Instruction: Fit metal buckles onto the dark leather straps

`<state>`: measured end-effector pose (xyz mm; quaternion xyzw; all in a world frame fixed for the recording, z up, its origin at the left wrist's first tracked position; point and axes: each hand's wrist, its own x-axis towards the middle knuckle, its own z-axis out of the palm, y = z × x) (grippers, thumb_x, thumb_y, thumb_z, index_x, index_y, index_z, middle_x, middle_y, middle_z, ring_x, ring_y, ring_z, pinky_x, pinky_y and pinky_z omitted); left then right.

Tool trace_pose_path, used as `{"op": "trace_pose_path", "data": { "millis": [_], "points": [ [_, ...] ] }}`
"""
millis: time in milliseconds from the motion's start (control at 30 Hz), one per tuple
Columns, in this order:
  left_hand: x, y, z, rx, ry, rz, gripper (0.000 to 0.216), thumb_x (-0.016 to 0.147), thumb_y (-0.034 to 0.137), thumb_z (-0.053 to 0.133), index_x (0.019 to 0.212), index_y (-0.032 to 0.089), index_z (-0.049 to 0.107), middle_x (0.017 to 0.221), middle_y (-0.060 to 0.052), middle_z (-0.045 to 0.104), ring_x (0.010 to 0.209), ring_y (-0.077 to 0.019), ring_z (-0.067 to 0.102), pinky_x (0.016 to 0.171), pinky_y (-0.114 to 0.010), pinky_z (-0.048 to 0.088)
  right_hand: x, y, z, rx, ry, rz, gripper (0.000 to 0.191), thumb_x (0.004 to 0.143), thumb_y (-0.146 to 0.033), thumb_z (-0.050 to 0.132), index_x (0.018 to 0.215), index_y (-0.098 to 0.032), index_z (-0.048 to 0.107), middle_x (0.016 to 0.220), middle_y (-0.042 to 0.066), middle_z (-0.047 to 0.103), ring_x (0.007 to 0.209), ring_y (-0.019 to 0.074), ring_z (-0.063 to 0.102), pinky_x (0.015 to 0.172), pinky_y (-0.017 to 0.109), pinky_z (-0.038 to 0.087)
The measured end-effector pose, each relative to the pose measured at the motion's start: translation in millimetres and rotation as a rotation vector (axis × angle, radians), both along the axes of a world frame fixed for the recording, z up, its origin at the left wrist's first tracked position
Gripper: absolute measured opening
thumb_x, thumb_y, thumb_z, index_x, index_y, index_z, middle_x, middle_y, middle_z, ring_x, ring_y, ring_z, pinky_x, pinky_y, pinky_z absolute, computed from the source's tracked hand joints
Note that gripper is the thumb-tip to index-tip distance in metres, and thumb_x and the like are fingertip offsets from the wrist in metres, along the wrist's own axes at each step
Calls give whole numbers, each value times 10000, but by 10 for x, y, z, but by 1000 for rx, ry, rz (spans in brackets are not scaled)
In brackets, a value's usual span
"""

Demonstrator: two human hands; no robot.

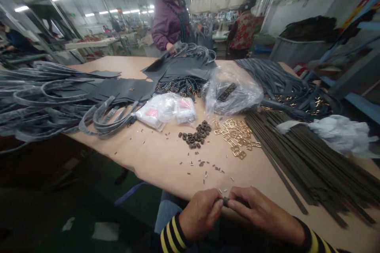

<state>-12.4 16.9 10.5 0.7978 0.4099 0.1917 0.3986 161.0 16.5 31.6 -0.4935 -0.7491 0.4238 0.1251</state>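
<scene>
My left hand (202, 210) and my right hand (261, 212) meet at the near edge of the table. Between their fingertips is a small dark olive loop (226, 201), pinched from both sides and mostly covered by the fingers. Just beyond the hands, tiny dark and pale bits (219, 169) lie scattered on the tan tabletop. Farther back is a pile of similar dark loops (196, 134). Beside it, to the right, gold-coloured metal buckles (236, 136) lie in a loose heap.
Long dark strips (305, 158) cover the right side, with crumpled white plastic (341, 132) on top. Clear plastic bags (233, 93) and white packets (168, 108) stand mid-table. Dark straps (59, 95) are piled left. Across the table a person (170, 19) touches dark panels (181, 65).
</scene>
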Motion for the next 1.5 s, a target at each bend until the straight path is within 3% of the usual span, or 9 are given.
{"op": "trace_pose_path", "data": {
  "millis": [200, 467, 633, 800, 967, 1100, 1200, 1333, 1500],
  "points": [
    [44, 61, -63, -58, -26, 87, 188, 850, 269, 249, 767, 189, 397, 613, -29, 544, 561, -146, 503, 524, -230, 332, -43, 67, 63, 36, -12, 63, 268, 821, -197, 352, 639, -164, 546, 540, -18, 553, 488, 91, 472, 477, 190, 313],
    [121, 408, -349, 18, 32, 122, 219, 839, 327, 259, 688, 220, 377, 514, -4, 534, 468, -155, 530, 452, -220, 339, -157, 269, -101, 152, -80, -115, 226, 763, -156, 412, 651, -135, 607, 587, 13, 631, 542, 105, 539, 458, 172, 313],
    [95, 550, -283, 109, 185, 57, 169, 813, 300, 354, 796, 201, 489, 725, -57, 627, 661, -173, 594, 581, -230, 427, -15, 457, -196, 211, -155, -119, 152, 748, -201, 498, 665, -169, 622, 581, -18, 640, 534, 101, 561, 458, 160, 337],
    [-26, 663, -195, 113, 154, 77, 220, 818, 303, 371, 952, 204, 515, 904, -77, 629, 819, -178, 586, 730, -254, 449, 504, 612, -138, 317, -415, -430, 209, 855, -206, 367, 858, -166, 572, 845, 53, 628, 791, 149, 577, 706, 232, 404],
    [5, 733, -112, 43, 360, 103, 254, 836, 302, 322, 880, 201, 551, 849, -65, 613, 794, -188, 590, 709, -290, 466, 850, 590, -240, 296, -786, -677, 153, 813, -124, 418, 825, -97, 569, 823, 151, 603, 751, 249, 597, 605, 307, 418],
    [37, 711, -160, 219, 406, 201, 277, 840, 288, 298, 892, 203, 556, 916, -76, 538, 714, -166, 595, 635, -284, 495, 830, 554, -286, 299, -907, -691, 133, 798, -125, 448, 817, -117, 579, 824, 138, 604, 746, 241, 609, 550, 268, 408],
    [3, 664, -299, 420, 353, 335, 274, 827, 281, 336, 1012, 184, 513, 1067, -118, 474, 795, -188, 598, 619, -288, 518, 816, 552, -274, 315, -954, -702, 155, 798, -110, 432, 802, -111, 587, 814, 144, 606, 763, 244, 611, 540, 261, 409],
    [-59, 592, -418, 587, 268, 413, 258, 822, 266, 357, 1015, 174, 500, 1119, -132, 442, 885, -213, 580, 678, -319, 528, 833, 584, -282, 335, -975, -713, 210, 783, -51, 390, 794, -86, 597, 790, 167, 618, 724, 260, 627, 519, 275, 416],
    [-66, 478, -400, 669, 100, 414, 235, 811, 216, 379, 993, 170, 520, 1076, -125, 494, 986, -217, 536, 803, -342, 489, 867, 665, -331, 374, -955, -721, 174, 750, -62, 423, 743, -69, 597, 758, 187, 631, 699, 278, 630, 524, 295, 417]
  ]
}}
